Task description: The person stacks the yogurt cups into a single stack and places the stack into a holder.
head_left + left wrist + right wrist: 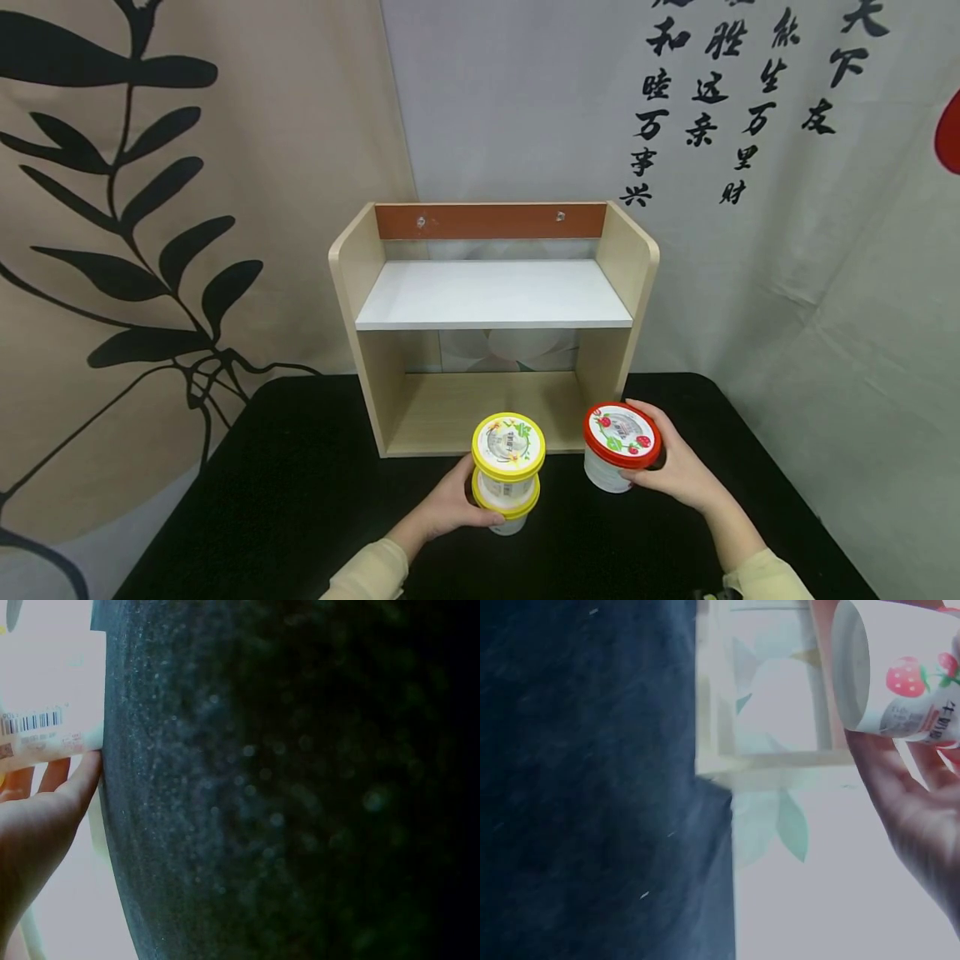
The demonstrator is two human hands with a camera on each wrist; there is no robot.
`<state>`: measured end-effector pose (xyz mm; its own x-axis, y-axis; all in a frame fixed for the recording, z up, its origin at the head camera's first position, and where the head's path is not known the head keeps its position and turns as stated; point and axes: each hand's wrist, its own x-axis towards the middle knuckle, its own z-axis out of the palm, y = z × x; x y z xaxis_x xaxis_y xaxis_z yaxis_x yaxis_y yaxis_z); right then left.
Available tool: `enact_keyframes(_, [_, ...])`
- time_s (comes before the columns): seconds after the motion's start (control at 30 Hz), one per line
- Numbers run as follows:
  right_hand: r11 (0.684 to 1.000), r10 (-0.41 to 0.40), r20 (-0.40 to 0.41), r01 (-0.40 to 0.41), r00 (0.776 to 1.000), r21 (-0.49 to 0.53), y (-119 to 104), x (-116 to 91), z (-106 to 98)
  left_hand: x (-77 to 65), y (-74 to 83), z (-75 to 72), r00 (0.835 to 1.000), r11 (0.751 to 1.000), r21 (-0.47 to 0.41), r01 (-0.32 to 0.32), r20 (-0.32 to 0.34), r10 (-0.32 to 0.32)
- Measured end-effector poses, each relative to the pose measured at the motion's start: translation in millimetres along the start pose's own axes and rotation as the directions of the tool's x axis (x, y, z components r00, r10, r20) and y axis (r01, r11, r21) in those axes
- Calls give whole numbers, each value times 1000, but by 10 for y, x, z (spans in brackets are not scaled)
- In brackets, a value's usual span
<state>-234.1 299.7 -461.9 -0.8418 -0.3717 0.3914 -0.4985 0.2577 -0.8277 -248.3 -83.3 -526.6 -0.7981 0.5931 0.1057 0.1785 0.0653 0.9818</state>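
Note:
Two tubs with yellow lids stand stacked in the head view, an upper tub (pixel 509 446) with a plant-print label and a lower tub (pixel 510 527) beneath it. My left hand (pixel 448 506) grips the stack from its left side, thumb in front of the lower tub. A white wall with a barcode (pixel 34 720) shows above the fingers in the left wrist view. To the right, my right hand (pixel 678 468) holds a tub with a red lid (pixel 622 435), thumb and fingers round its right side. Strawberries are printed on this tub (pixel 907 671), seen tilted in the right wrist view.
A small two-level wooden shelf unit (pixel 491 414) with a white middle board (pixel 495 293) stands behind the tubs. It rests on a black-covered table (pixel 300 475). Curtains with a plant print (pixel 150 275) and black characters hang around the back and sides.

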Motion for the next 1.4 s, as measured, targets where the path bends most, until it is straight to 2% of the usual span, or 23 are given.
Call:
enact_keyframes(0.17, [999, -38, 29, 37, 999, 21, -125, 130, 12, 1, 9, -3, 1000, 1000, -13, -7, 7, 7])
enact_keyframes(0.53, [997, -73, 47, 74, 996, -23, -373, 378, 66, 11, -11, -2, 1000, 1000, 1, -13, 6, 13])
enact_keyframes(0.87, [995, -104, 68, 104, 992, 3, -485, 541, 134, 8, -13, -4, 1000, 1000, -15, -19, 11, 19])
enact_keyframes(1.4, [976, -189, 137, 170, 972, 134, -683, 784, 318, 20, 0, 0, 1000, 1000, 12, -6, 2, 6])
